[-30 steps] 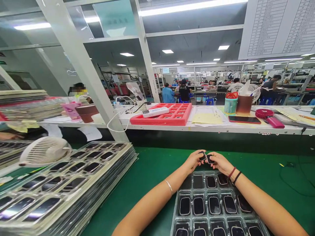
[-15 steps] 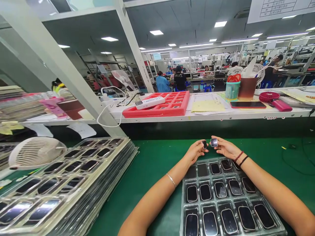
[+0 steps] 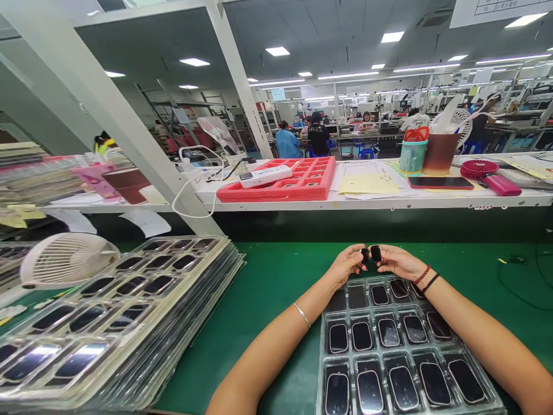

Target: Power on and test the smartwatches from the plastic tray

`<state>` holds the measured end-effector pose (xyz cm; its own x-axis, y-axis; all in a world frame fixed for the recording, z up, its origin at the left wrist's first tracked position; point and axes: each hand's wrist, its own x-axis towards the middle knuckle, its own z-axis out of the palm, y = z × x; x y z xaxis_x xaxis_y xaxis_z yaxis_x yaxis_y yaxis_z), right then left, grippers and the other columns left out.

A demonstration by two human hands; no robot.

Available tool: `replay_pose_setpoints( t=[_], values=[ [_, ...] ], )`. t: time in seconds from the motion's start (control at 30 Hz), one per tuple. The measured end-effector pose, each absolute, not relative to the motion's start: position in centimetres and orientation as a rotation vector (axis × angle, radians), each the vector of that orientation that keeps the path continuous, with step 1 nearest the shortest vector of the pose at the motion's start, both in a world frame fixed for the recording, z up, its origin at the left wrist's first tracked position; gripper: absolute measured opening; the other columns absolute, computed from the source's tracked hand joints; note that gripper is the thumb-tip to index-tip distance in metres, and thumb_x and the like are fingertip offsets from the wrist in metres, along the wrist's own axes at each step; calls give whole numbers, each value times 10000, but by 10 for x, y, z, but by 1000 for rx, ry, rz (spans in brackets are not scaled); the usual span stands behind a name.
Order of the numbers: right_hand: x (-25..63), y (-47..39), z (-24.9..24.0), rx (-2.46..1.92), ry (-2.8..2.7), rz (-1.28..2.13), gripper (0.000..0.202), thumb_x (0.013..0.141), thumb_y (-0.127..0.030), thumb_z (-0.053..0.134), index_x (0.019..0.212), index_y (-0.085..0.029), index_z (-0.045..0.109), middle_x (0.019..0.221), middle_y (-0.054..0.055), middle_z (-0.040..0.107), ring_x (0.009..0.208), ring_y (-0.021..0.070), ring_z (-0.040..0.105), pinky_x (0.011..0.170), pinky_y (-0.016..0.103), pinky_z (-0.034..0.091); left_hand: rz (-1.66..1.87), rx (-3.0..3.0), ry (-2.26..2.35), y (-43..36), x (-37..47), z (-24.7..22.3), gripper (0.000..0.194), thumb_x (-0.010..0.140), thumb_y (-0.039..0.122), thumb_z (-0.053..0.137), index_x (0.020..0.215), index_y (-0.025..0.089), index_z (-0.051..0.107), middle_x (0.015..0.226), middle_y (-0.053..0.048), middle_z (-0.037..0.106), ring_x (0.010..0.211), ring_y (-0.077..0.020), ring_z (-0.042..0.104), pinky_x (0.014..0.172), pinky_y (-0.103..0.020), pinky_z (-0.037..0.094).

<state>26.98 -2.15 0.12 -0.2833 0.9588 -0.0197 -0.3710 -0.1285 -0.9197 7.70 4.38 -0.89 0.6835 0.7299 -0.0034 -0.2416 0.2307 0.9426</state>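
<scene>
A green mat covers the table (image 3: 276,288), which runs from the near edge to a dark riser below a white shelf (image 3: 389,203). Both hands meet at about 12 o'clock from the clear tray (image 3: 322,346), just past its far rim. The left hand (image 3: 345,266) pinches a small dark piece (image 3: 365,255) between thumb and fingertips; the right hand (image 3: 400,262) pinches a second dark piece (image 3: 376,253) the same way. The two pieces stand side by side, nearly touching, held a little above the mat.

The clear tray lies at 6 o'clock between the forearms, its pockets filled with dark oval glass pieces in rows; the pockets at its far-left corner look unfilled. At 9 o'clock a tall stack of trays (image 3: 129,323) holds more of the same glossy pieces, and a small white fan (image 3: 64,262) lies just beyond it at 10 o'clock.

On the white shelf, at 12 o'clock, sits a red tray (image 3: 311,184) with a white device (image 3: 265,176) on its left part. Papers (image 3: 367,183) lie to the right of it, then a teal cup (image 3: 412,155), a brown cup (image 3: 440,153), a phone (image 3: 440,183) lying flat and a red handheld fan (image 3: 488,173) toward 2 o'clock.

A slanted white frame post (image 3: 129,127) rises at 10 o'clock. Beyond the shelf the room is a long factory hall under ceiling light panels (image 3: 276,51), with other people seated at distant benches (image 3: 319,138).
</scene>
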Motion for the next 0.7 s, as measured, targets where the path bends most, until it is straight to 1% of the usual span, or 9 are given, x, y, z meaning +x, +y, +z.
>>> replay_pose_setpoints(
  t=[0.07, 0.17, 0.23, 0.3, 0.37, 0.47, 0.57, 0.63, 0.7],
  values=[
    [268, -21, 1, -852, -1056, 1626, 244, 820, -304, 656, 1025, -173, 644, 897, 47, 649, 747, 115, 620, 677, 231, 550, 744, 1148, 542, 44, 78, -10, 487, 698, 362, 699, 1100, 131, 551, 882, -71, 642, 634, -121, 634, 497, -183, 424],
    [265, -21, 1, -933, -1021, 1630, 256, 860, -303, 593, 1085, -183, 610, 975, 78, 660, 826, 154, 652, 679, 259, 552, 814, 1138, 634, 43, 80, -13, 385, 750, 287, 624, 1100, 137, 562, 920, -84, 644, 744, -139, 645, 564, -197, 467],
    [263, -21, 0, -975, -980, 1620, 281, 869, -268, 562, 1140, -195, 573, 1037, 90, 655, 871, 178, 663, 690, 282, 554, 845, 1156, 675, 44, 81, -16, 379, 730, 178, 592, 1106, 153, 556, 950, -80, 646, 775, -138, 641, 565, -191, 464],
    [262, -21, -1, -1005, -966, 1593, 311, 852, -211, 554, 1163, -203, 548, 1055, 88, 652, 886, 186, 668, 697, 290, 555, 856, 1209, 691, 44, 83, -18, 418, 681, 77, 554, 1092, 156, 555, 950, -72, 651, 758, -130, 639, 544, -178, 445],
    [261, -20, -3, -1035, -988, 1554, 345, 815, -151, 559, 1155, -211, 539, 1057, 81, 651, 869, 182, 673, 676, 278, 557, 852, 1277, 697, 44, 84, -20, 447, 645, 24, 513, 1072, 151, 554, 919, -65, 661, 721, -126, 637, 526, -175, 426],
    [258, -19, -5, -1095, -1057, 1455, 382, 758, -96, 563, 1119, -218, 538, 1040, 68, 652, 801, 165, 681, 602, 242, 554, 849, 1341, 704, 44, 84, -21, 464, 632, 3, 484, 1068, 152, 546, 901, -61, 674, 697, -128, 639, 527, -185, 422],
    [255, -19, -7, -1132, -1141, 1357, 390, 724, -81, 571, 1088, -220, 546, 1003, 53, 657, 743, 146, 675, 550, 217, 546, 857, 1366, 711, 42, 84, -20, 455, 648, 13, 493, 1074, 162, 544, 899, -57, 680, 685, -127, 640, 532, -191, 428],
    [254, -20, -6, -1136, -1176, 1325, 369, 725, -102, 586, 1074, -218, 556, 985, 47, 658, 728, 141, 669, 540, 213, 545, 863, 1386, 711, 42, 83, -19, 408, 675, 42, 510, 1063, 162, 549, 878, -54, 679, 676, -126, 639, 528, -190, 429],
    [253, -21, -5, -1143, -1189, 1303, 322, 746, -156, 602, 1061, -213, 570, 977, 48, 657, 717, 140, 666, 534, 214, 545, 871, 1415, 708, 42, 83, -18, 328, 721, 108, 525, 1043, 158, 562, 861, -56, 676, 666, -128, 639, 516, -190, 426]
  ],
)
